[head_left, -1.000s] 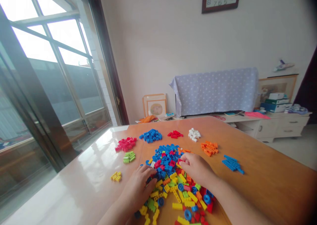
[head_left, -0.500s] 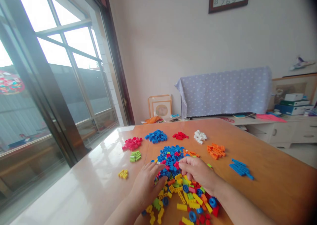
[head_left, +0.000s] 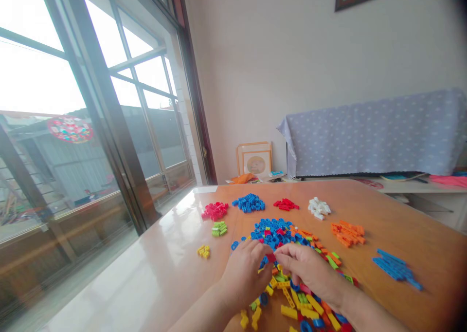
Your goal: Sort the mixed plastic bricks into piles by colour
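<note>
My left hand (head_left: 248, 269) is over the mixed heap of toy building bricks (head_left: 272, 229), its fingers curled and its thumb below. At its fingertips shows a pinkish-red building brick (head_left: 270, 257). My right hand (head_left: 310, 269) comes in from the other side, thumb and forefinger pinched together against the same brick. The heap beneath holds blue, yellow, orange, green and red pieces, and some blue wheel-like rounds (head_left: 305, 326). My hands cover part of it.
Sorted piles lie around the heap: pink (head_left: 215, 211), blue (head_left: 248, 203), red (head_left: 286, 204), white (head_left: 319, 208), orange (head_left: 348, 233), long blue (head_left: 397, 268), green (head_left: 219, 229) and yellow (head_left: 203, 252). The wooden table (head_left: 146, 273) stands near a glass door (head_left: 120, 127).
My view has turned left, so the table appears farther right. My hands have come closer together, and the pinkish-red brick from my right fingertips is now between both hands.
</note>
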Demonstrator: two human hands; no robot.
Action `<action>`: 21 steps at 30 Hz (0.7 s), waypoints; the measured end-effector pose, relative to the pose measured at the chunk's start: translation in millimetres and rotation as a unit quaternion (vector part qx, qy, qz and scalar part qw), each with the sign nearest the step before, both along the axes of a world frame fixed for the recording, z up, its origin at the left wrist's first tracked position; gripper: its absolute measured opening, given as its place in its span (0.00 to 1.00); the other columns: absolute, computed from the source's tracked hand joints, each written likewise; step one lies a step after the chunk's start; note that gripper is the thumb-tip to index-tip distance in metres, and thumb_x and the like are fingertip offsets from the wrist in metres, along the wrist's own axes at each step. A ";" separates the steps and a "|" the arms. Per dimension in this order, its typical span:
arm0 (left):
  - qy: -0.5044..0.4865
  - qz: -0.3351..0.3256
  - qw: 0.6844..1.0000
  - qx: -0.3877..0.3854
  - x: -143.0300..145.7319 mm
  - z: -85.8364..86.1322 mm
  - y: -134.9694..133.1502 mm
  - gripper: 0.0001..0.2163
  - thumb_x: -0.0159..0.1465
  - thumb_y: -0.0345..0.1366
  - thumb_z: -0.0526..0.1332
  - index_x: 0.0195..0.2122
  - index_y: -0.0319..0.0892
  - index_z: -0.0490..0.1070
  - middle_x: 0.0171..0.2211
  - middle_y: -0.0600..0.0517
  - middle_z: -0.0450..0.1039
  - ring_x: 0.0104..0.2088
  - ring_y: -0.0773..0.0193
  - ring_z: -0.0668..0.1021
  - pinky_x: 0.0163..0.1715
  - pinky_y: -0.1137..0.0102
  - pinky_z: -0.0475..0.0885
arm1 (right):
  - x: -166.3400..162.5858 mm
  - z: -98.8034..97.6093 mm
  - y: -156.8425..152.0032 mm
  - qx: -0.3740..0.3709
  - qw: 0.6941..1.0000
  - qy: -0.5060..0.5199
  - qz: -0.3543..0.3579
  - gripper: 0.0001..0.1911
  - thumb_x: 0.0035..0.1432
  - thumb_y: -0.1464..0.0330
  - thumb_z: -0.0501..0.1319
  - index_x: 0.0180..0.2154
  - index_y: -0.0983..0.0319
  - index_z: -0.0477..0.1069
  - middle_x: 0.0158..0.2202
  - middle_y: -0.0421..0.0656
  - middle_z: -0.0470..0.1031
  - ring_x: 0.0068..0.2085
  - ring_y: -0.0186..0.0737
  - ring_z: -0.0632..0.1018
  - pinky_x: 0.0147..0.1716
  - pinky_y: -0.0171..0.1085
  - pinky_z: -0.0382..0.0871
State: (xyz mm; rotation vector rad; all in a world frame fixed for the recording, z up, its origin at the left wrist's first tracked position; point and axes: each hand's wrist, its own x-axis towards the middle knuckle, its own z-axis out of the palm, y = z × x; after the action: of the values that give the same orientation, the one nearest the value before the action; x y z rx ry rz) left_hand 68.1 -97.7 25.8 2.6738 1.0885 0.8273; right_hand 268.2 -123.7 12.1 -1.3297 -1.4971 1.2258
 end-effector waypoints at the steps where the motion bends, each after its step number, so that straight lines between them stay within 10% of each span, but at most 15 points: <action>1: -0.011 0.012 1.000 0.000 -4.5 -0.6 4.2 0.07 0.65 0.37 0.59 0.43 0.49 0.74 0.38 0.47 0.78 0.41 0.56 0.78 0.40 0.63 0.73 | 1.1 -2.4 1.3 0.000 1.000 -0.003 -0.010 0.26 0.56 0.43 0.59 0.37 0.60 0.74 0.29 0.37 0.72 0.25 0.32 0.67 0.25 0.32 0.59; 10: -0.182 0.349 0.917 -0.061 -112.1 -10.4 104.9 0.12 0.65 0.42 0.56 0.42 0.40 0.72 0.38 0.49 0.79 0.39 0.61 0.80 0.39 0.69 0.71 | 13.6 -11.2 12.1 0.003 0.997 0.003 -0.074 0.24 0.57 0.45 0.59 0.35 0.60 0.74 0.27 0.37 0.69 0.25 0.31 0.64 0.24 0.32 0.56; 21: -0.080 0.433 0.892 -0.105 -180.3 -56.5 160.3 0.10 0.59 0.38 0.63 0.39 0.41 0.77 0.35 0.47 0.79 0.39 0.57 0.80 0.36 0.70 0.68 | 18.6 -10.5 16.7 0.024 0.994 -0.010 -0.111 0.25 0.58 0.44 0.57 0.31 0.60 0.71 0.25 0.37 0.66 0.25 0.33 0.64 0.24 0.33 0.58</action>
State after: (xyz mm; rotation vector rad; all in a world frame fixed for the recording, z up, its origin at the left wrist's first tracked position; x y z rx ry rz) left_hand -112.2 62.6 -30.7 1.8299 2.2036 0.9286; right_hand 286.8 -107.0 1.5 -1.4381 -1.3434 1.0325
